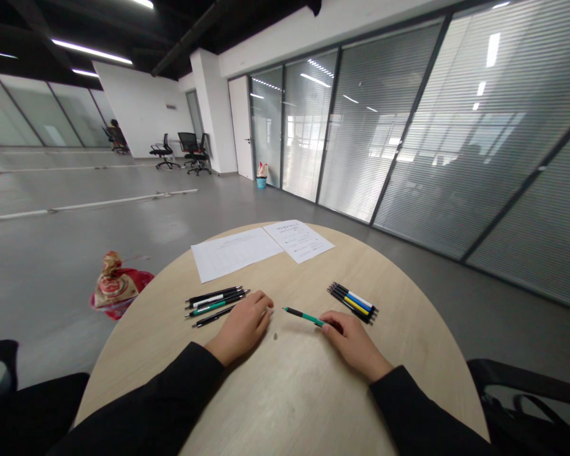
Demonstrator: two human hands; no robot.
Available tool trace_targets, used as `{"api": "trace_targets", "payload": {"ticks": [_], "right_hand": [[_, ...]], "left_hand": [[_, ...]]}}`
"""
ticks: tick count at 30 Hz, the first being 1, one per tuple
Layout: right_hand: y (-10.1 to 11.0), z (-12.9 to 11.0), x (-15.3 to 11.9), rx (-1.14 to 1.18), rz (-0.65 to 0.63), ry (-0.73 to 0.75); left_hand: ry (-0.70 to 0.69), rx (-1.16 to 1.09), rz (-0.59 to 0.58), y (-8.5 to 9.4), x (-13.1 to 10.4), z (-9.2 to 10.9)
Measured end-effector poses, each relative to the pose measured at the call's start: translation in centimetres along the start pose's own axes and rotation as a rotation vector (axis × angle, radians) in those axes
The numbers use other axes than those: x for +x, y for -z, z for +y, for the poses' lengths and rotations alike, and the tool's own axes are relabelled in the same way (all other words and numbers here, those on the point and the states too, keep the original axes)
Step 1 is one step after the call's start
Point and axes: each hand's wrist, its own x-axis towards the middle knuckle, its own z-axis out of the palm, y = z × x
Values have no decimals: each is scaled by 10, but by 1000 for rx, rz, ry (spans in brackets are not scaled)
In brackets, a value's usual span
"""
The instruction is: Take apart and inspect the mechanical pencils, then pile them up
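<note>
A mechanical pencil (304,316) with a green barrel and a black grip is pinched at its rear end by my right hand (349,339). Its tip points left, over the middle of the round table (285,405). My left hand (247,320) rests on the wood with loosely bent fingers and nothing visible in them. Right beside it lies a loose row of pencils (213,305), black, white and green; the ends of some reach the hand's edge. Beyond my right hand, another group of pencils (354,303), in white, blue, yellow and black, lies side by side.
Two printed paper sheets, a left one (237,253) and a right one (299,240), lie at the table's far side. A small dark spot (275,336) marks the tabletop. A red and tan bag (118,285) stands on the floor at left. Black chairs (527,386) flank the table.
</note>
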Motion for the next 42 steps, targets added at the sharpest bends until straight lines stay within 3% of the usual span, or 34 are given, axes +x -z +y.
{"api": "trace_targets", "payload": {"ticks": [7,19,29,42], "right_hand": [[-1,3,0,-1,7,6],[-1,4,0,-14,-1,-3],[-1,3,-1,-2,3,13],[0,3,-1,-5,-11,5]], "left_hand": [[-19,185,-65,-4,0,-3],[-40,287,-124,-7,1,-3],[-1,39,-53,-8,-3,-2],[-32,-16,-71,-6,-3,1]]}}
